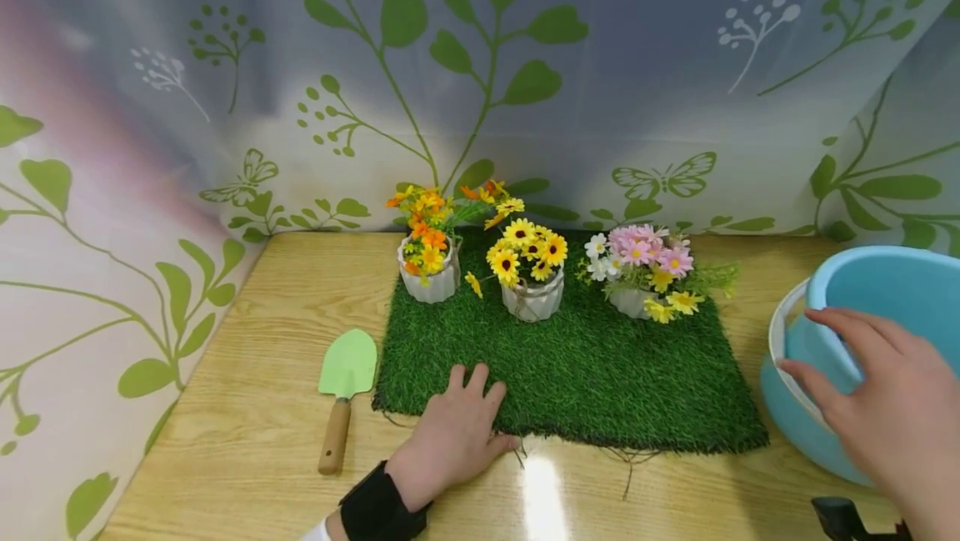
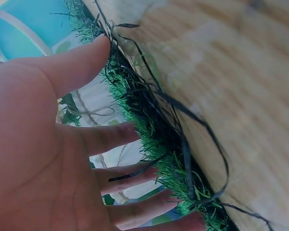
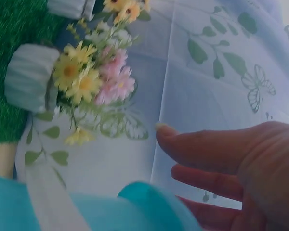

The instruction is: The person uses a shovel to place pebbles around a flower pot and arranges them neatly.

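Observation:
My left hand lies palm down with spread fingers on the front edge of a green artificial grass mat. The left wrist view shows its fingertips at the mat's fringe, with loose dark strands beside them. On the right, my right hand hovers over the rim of a light blue bucket with a white handle. In the right wrist view its thumb and fingers are apart, with nothing between them.
Three white pots stand along the mat's back: orange flowers on the left, yellow flowers in the middle, pink and white flowers on the right. A green trowel with a wooden handle lies left of the mat. A leaf-patterned curtain hangs behind.

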Tool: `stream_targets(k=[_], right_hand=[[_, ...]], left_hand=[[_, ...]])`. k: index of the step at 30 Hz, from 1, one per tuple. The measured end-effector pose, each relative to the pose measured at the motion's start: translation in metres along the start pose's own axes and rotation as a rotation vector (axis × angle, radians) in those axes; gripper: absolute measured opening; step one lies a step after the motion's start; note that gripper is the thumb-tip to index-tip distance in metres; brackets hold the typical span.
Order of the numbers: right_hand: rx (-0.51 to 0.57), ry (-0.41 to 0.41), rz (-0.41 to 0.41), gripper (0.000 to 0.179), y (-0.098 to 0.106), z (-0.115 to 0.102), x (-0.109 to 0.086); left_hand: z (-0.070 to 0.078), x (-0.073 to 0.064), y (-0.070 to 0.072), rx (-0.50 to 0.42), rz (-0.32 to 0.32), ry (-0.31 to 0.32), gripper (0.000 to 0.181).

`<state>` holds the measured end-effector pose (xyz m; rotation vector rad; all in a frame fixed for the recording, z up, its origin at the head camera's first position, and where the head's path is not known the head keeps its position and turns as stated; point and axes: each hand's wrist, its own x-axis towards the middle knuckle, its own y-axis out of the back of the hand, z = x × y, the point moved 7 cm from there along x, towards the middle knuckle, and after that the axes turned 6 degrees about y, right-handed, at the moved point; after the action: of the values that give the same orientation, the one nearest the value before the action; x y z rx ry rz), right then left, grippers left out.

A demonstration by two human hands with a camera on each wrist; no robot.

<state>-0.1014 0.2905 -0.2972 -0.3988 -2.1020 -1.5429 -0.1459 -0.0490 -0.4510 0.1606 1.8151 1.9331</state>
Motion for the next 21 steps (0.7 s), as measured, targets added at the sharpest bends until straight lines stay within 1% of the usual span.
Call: stream_targets(k=[4, 6, 7, 9, 10, 12, 16, 19, 21], right_hand=[[-0.034, -0.163, -0.084, 0.05, -0.005, 0.011, -0.002], [-0.043, -0.212, -0.099, 0.044, -0.007, 0.014, -0.004], [-0.043, -0.217, -0.092, 0.041, -0.007, 0.014, -0.005], [-0.058, -0.204, -0.087, 0.036, -0.007, 0.013, -0.004], [-0.068, -0.184, -0.079, 0.034, -0.006, 0.013, -0.004], [-0.087, -0.149, -0.076, 0.035, -0.006, 0.012, -0.003], [-0.112, -0.096, -0.13, 0.045, -0.005, 0.013, -0.001], [-0.117, -0.079, -0.184, 0.05, -0.005, 0.016, -0.001], [-0.123, -0.047, -0.178, 0.05, -0.004, 0.016, -0.001]], left_hand=[[-0.002, -0.002, 0.001, -0.004, 0.007, 0.004, 0.068], [-0.002, -0.003, 0.002, 0.002, 0.015, 0.007, 0.068], [-0.003, -0.003, 0.002, 0.007, 0.019, 0.007, 0.069], [-0.003, -0.004, 0.002, 0.009, 0.024, 0.006, 0.069], [-0.003, -0.004, 0.002, 0.008, 0.025, 0.006, 0.069], [-0.003, -0.004, 0.002, 0.002, 0.026, 0.006, 0.069], [-0.003, -0.003, 0.001, -0.012, 0.014, 0.007, 0.07], [-0.002, -0.002, 0.002, -0.015, 0.013, 0.003, 0.07], [-0.001, -0.002, 0.003, -0.013, 0.016, -0.001, 0.07]])
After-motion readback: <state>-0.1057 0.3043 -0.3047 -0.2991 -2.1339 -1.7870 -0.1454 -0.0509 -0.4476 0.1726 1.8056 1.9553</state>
